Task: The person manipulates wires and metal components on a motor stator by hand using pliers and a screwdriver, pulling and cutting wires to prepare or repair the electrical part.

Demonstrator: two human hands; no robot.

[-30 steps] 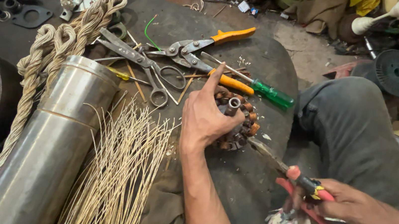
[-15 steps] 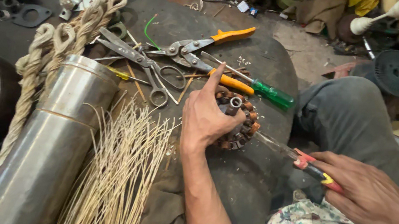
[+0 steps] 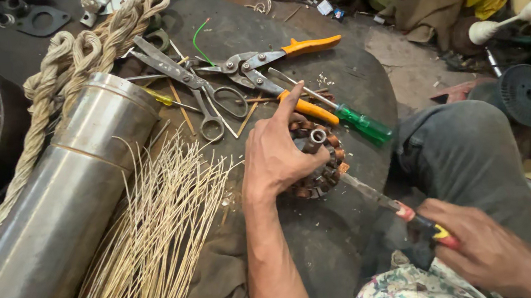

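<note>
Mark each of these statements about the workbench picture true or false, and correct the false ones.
1. The left hand rests on the round wound part. True.
2. The right hand holds scissors. False: it grips a red-and-yellow-handled tool; the scissors lie on the table.
3. A steel cylinder lies left of the straw bundle. True.
4. The green screwdriver stands upright. False: it lies flat.
5. The rope is coiled around the left hand. False: it lies by the cylinder.
</note>
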